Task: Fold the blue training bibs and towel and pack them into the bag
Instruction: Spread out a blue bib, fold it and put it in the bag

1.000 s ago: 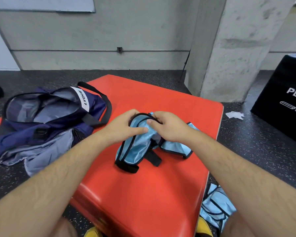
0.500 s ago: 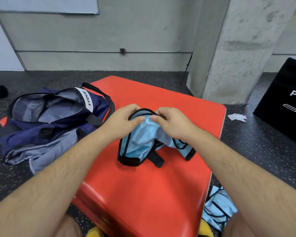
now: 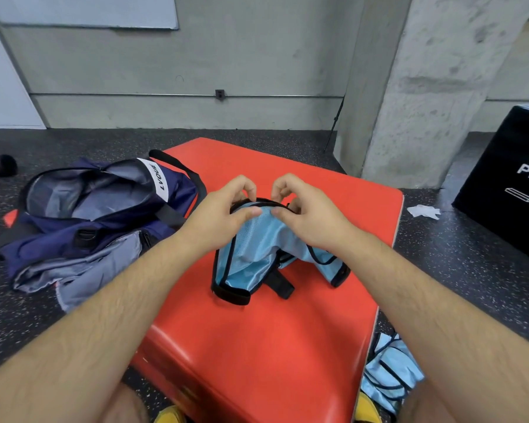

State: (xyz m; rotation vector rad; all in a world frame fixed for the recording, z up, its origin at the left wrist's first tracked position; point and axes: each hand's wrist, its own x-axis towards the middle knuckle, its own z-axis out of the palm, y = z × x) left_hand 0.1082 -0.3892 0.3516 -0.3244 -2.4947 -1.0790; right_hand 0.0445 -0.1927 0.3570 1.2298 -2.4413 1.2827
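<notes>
Bib [image 3: 251,261] top hem has risen off the pad [image 3: 257,346], pinched by left hand [image 3: 223,212] and right hand [image 3: 306,215] at centre; fold just starting, bag [image 3: 104,215] waits open at left.

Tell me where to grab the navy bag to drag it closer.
Probably its black strap, reached from the pad side: it loops off the bag onto the red pad, nearest the left hand, while the body lies slack and open.

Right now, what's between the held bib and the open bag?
Head view: bare red pad, the black strap at its edge, and the left forearm across it, toward the bib.
</notes>
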